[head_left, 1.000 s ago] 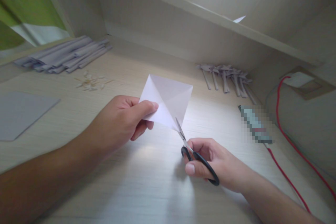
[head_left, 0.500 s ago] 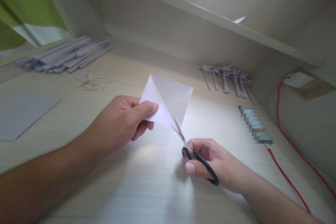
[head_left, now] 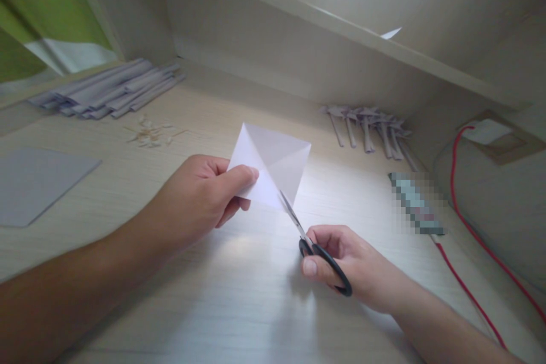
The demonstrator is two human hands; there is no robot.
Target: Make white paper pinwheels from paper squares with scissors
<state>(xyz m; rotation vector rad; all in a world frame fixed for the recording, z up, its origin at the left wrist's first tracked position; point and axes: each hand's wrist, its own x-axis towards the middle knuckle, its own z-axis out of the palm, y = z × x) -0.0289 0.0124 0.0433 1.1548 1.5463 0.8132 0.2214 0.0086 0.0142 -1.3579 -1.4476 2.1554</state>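
Note:
A square of white paper (head_left: 281,162) with diagonal creases is held up above the table. My left hand (head_left: 213,190) pinches its left side, thumb on top and fingers underneath. In my right hand (head_left: 341,259) is a pair of scissors (head_left: 298,227) with black handles, thumb and fingers through the loops. The blades lie across the paper's near right corner, along a crease, and look nearly closed. How far the cut runs into the paper is hard to make out.
Rolled paper tubes (head_left: 106,88) lie back left, near small pale sticks (head_left: 149,132). Flat paper sheets (head_left: 42,185) lie at left. Paper pinwheels on sticks (head_left: 369,125) stand back right. A blurred phone-like device (head_left: 416,205) with a red cable (head_left: 469,290) lies at right. A shelf (head_left: 341,25) overhangs.
The scissors' blades have come closer together at the paper's corner, and the handle loops have drawn nearer each other. My left hand and the paper have barely moved.

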